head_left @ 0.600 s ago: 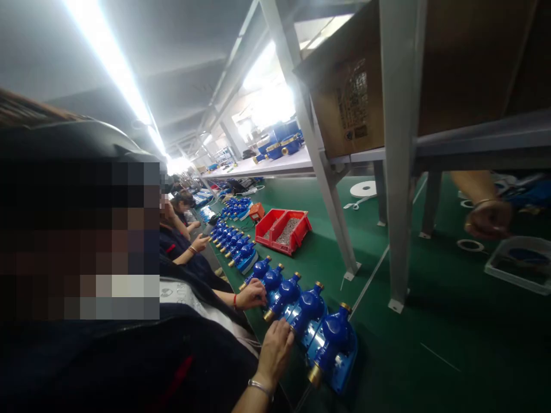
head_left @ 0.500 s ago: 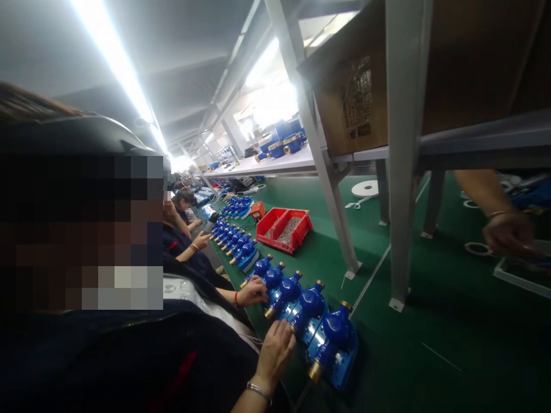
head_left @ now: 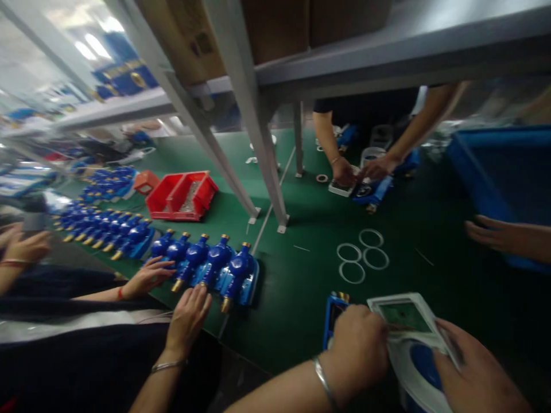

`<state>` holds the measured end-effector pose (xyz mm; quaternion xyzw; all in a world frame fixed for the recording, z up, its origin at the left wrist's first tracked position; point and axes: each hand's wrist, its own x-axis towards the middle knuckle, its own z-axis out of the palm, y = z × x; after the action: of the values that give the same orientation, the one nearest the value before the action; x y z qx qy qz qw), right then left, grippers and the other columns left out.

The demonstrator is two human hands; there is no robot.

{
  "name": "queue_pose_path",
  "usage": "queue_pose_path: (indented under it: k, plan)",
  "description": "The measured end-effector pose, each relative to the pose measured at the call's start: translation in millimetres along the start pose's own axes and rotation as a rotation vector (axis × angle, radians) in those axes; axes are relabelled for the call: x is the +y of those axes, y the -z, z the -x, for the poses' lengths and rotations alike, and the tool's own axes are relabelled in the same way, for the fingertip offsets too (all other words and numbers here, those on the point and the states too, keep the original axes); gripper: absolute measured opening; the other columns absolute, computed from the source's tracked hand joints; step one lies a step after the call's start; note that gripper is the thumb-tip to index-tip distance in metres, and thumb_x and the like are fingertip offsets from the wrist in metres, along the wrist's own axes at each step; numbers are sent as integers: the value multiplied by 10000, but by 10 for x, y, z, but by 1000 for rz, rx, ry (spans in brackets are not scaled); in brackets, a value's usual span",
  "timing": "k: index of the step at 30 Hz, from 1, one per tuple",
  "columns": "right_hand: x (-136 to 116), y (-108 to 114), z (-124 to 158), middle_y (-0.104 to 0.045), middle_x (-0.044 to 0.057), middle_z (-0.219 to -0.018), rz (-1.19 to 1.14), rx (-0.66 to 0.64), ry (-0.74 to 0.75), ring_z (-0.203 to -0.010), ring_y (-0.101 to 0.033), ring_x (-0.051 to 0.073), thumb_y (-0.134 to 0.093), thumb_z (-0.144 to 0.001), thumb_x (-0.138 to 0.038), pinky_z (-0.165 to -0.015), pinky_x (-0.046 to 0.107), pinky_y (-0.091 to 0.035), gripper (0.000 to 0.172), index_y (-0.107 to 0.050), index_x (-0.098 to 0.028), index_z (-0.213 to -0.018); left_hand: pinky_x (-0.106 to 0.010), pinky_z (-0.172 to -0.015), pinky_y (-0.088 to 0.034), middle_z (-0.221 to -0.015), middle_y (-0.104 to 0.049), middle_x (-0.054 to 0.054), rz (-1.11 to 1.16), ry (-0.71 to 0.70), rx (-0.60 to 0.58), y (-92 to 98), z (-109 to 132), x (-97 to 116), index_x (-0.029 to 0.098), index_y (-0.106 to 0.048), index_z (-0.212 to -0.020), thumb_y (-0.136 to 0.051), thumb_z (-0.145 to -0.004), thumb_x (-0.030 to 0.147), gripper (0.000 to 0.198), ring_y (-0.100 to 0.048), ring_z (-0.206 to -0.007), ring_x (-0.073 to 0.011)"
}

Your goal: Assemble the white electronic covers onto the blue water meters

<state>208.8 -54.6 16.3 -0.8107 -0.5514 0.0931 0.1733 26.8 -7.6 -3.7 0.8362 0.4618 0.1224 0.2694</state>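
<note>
At the lower right, my right hand (head_left: 477,367) grips the side of a white plastic cover (head_left: 414,298) with a rectangular window and a round opening, through which blue shows. My left hand (head_left: 359,344), a silver bangle on its wrist, is closed at the cover's left edge. What its fingers pinch is hidden. Just behind that hand a blue meter part (head_left: 331,315) with a brass end is partly covered. Several thin pale rings (head_left: 352,272) lie on the green tabletop (head_left: 293,304) beyond my hands.
To the left, a co-worker's hands (head_left: 189,315) touch a row of blue brass-ended meter bodies (head_left: 239,267). Red bins (head_left: 172,215) stand behind. Across the table, another person's hands (head_left: 379,169) handle parts. Shelf posts (head_left: 258,126) rise mid-table. A blue crate (head_left: 508,172) sits right, a hand beside it.
The view has swung right and down, away from the co-worker beside me. My own hands and the white cover have come into sight, along with the rings and the blue crate.
</note>
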Motion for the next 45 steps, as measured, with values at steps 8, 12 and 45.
queue_pose_path:
  k: [8,12,45]
  plan:
    - [-146,76,100,-612,101,-1033,-11,35,-55,-897,-609,233,-398,-769,-241,-724,338,-508,337,-580,-181,-1045,-238,-671,-429,-770,-611,-26,352,308,113,-210,27,82,161,-603,-764,-525,-801,145,88,-543,-717,-126]
    - [-163,102,111,-608,105,-1045,4,28,-33,-907,-606,227,-413,-769,-172,-732,327,-514,345,-572,-159,-1075,-239,-684,-431,-754,-627,-6,474,400,87,-272,64,48,169,-606,-785,-543,-775,131,75,-557,-705,-120]
    - [-272,236,88,-610,91,-984,104,-40,139,-862,-569,207,-353,-816,-32,-712,312,-455,352,-564,-157,-1069,-257,-696,-464,-846,-632,-65,173,100,-46,-179,96,130,158,-638,-1054,-440,-764,89,358,-573,-757,-152]
